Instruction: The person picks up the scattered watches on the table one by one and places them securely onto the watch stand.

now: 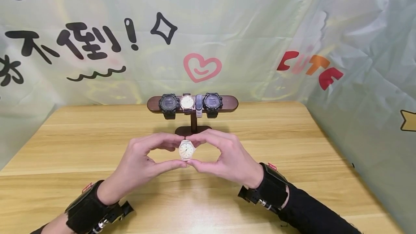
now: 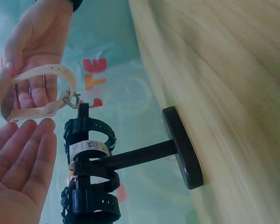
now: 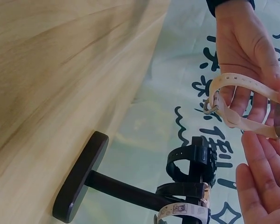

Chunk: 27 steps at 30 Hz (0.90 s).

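Note:
A wristwatch with a round cream face (image 1: 186,150) is held upright between both hands above the table. My left hand (image 1: 138,160) pinches its left side, fingertips at the top and thumb at the bottom. From the other side my right hand (image 1: 231,158) grips it the same way. In the left wrist view the pale strap (image 2: 49,70) forms a loop behind the case, with its metal buckle (image 3: 208,107) seen in the right wrist view. Just beyond the hands stands a dark wooden watch stand (image 1: 231,104), whose bar is above and behind the held watch.
On the stand's bar sit two black digital watches (image 1: 169,102), a watch with a light round face (image 1: 187,102) and a slim band with a grey strap (image 1: 199,103). The wooden table (image 1: 292,147) reaches back to a printed cloth (image 1: 253,46), which also hangs at the sides.

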Available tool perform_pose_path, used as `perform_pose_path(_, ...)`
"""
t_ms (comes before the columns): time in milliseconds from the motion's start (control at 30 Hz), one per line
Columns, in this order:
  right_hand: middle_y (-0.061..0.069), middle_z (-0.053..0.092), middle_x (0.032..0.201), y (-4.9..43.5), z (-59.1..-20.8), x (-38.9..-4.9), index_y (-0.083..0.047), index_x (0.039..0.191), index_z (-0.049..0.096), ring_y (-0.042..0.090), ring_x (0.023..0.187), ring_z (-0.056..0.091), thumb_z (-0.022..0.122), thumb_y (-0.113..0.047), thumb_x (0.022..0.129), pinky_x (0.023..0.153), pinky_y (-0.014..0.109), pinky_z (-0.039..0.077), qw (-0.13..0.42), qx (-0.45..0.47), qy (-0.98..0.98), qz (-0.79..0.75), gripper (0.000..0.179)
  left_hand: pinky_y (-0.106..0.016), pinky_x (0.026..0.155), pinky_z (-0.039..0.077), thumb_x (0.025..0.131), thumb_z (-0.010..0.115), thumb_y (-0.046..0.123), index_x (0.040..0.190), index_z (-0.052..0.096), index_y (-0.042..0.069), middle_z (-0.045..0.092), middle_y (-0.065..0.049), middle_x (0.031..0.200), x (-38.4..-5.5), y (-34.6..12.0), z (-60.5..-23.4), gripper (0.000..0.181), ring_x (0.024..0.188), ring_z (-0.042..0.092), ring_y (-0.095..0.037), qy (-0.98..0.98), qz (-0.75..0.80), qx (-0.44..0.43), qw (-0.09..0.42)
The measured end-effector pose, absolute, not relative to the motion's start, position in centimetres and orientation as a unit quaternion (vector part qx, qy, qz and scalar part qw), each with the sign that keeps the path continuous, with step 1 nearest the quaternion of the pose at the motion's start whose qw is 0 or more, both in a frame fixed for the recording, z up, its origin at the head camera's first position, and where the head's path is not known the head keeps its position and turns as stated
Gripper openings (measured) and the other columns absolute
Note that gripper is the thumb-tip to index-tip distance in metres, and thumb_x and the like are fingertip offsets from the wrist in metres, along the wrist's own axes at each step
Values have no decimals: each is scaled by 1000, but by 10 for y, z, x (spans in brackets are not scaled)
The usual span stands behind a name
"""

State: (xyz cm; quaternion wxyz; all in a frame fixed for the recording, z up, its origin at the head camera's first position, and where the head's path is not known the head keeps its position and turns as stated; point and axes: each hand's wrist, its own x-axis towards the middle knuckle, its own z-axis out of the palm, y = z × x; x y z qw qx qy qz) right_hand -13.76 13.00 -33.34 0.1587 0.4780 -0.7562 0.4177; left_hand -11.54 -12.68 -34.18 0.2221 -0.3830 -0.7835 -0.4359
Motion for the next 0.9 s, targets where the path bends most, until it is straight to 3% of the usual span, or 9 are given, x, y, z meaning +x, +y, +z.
perform_pose_path(200, -1, 78, 118, 132, -332, -139, -11, 130, 72, 9, 108, 75, 91, -14, 86, 98, 26, 62, 158, 474, -756, 422, 48, -22, 85, 63, 83, 95, 22, 122, 77, 13, 80, -1, 111, -118, -130, -339, 44, 99, 76, -14, -786, -431, -385, 220)
perform_pose_path(500, 1, 80, 120, 141, -324, -143, -11, 130, 73, 12, 106, 75, 92, -10, 84, 97, 31, 63, 153, 453, -761, 437, 50, -23, 85, 64, 89, 84, 0, 126, 75, 13, 79, 1, 117, -123, -141, -331, 40, 101, 75, -12, -812, -413, -352, 217)
perform_pose_path(733, 4, 80, 119, 154, -313, -151, -9, 127, 75, 14, 103, 76, 92, -5, 81, 96, 31, 63, 180, 435, -765, 439, 50, -16, 87, 59, 95, 79, 0, 126, 75, 16, 78, 5, 113, -131, -158, -321, 35, 105, 72, -4, -838, -386, -293, 252)
perform_pose_path(900, 5, 80, 119, 164, -306, -157, -7, 126, 75, 15, 102, 76, 91, -2, 81, 98, 27, 62, 203, 423, -767, 438, 48, -11, 86, 56, 94, 81, 2, 125, 75, 11, 77, -1, 111, -141, -167, -317, 33, 105, 70, -5, -849, -368, -259, 278)
